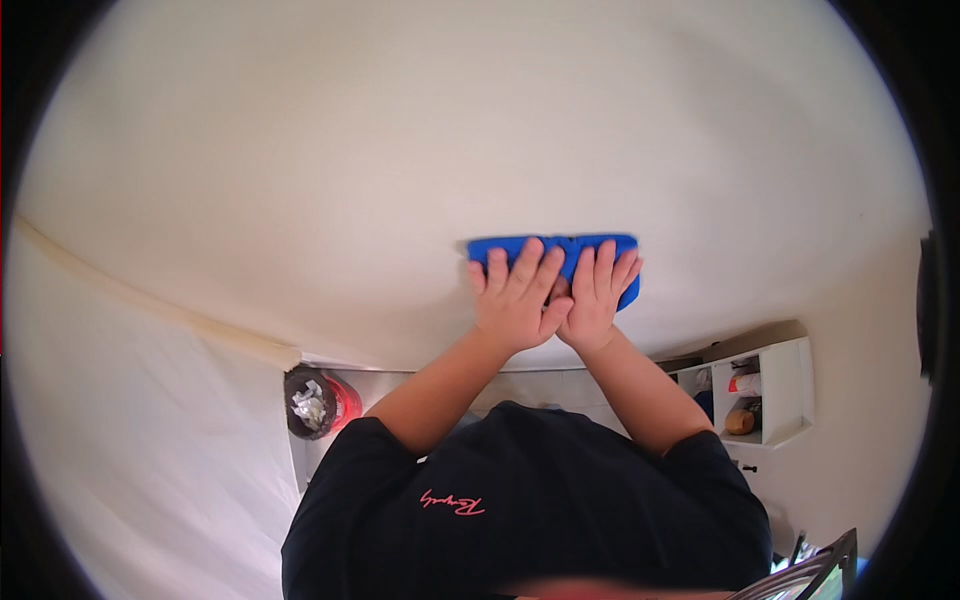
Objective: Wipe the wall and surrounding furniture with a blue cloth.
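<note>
A folded blue cloth point(634, 292) lies flat against a broad pale wall point(480, 135) in front of me. My left hand point(520, 296) rests palm-down on its left half, fingers spread. On the right half sits my right hand point(595, 300), its fingers slightly apart, also pressing the cloth to the surface. The two hands almost meet at the thumbs. Much of the cloth is hidden beneath them; its upper edge and right corner show.
At lower left stands a red bin point(346, 403) with a dark rim and crumpled white paper point(309, 405) inside. A white shelf unit point(784, 397) holding several items is at lower right. A beige edge point(165, 304) borders a white surface point(172, 420) on the left.
</note>
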The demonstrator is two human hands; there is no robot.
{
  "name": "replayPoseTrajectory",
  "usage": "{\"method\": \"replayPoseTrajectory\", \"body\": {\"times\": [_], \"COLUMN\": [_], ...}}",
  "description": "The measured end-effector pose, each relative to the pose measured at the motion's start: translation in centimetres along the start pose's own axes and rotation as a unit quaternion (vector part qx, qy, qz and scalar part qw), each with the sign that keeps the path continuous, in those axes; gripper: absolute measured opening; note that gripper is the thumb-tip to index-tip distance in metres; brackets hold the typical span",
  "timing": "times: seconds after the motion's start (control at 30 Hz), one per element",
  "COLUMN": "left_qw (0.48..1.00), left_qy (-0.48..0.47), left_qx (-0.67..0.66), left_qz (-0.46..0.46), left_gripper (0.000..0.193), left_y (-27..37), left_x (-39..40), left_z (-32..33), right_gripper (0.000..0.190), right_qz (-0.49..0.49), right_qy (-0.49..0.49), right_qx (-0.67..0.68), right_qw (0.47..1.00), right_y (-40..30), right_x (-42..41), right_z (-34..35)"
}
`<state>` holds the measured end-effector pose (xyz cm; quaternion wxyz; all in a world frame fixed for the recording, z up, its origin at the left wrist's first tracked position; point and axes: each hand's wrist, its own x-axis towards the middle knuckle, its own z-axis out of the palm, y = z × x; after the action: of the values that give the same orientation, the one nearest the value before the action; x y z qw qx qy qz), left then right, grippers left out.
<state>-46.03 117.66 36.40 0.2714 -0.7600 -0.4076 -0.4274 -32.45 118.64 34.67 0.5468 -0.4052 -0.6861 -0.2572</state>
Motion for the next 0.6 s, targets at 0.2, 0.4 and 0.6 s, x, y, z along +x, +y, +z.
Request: {"method": "replayPoseTrajectory", "body": {"times": [0.2,0.4,0.6], "left_qw": [0.999,0.999,0.999], "left_qy": [0.020,-0.013,0.017], "left_qx": [0.038,0.039,-0.028], "left_qz": [0.016,0.028,-0.017], "left_gripper": [0.057,0.056,0.058], "left_y": [-5.5,-9.2,-12.2], "left_x": [-2.0,-5.4,-0.2], "left_z": [-2.6,-3.9,-8.6], "right_gripper": [0.050,0.051,0.053], "right_qz": [-0.052,-0.022,-0.019], "right_qy": [-0.022,-0.058,0.015], "right_qx": [-0.043,-0.016,-0.035], "right_qw": [0.997,0.998,0.999], "right_y": [-4.2,-7.9,-11.6], "right_x": [-0.2,-2.8,6.2], "right_z": [3.4,5.8,6.2]}}
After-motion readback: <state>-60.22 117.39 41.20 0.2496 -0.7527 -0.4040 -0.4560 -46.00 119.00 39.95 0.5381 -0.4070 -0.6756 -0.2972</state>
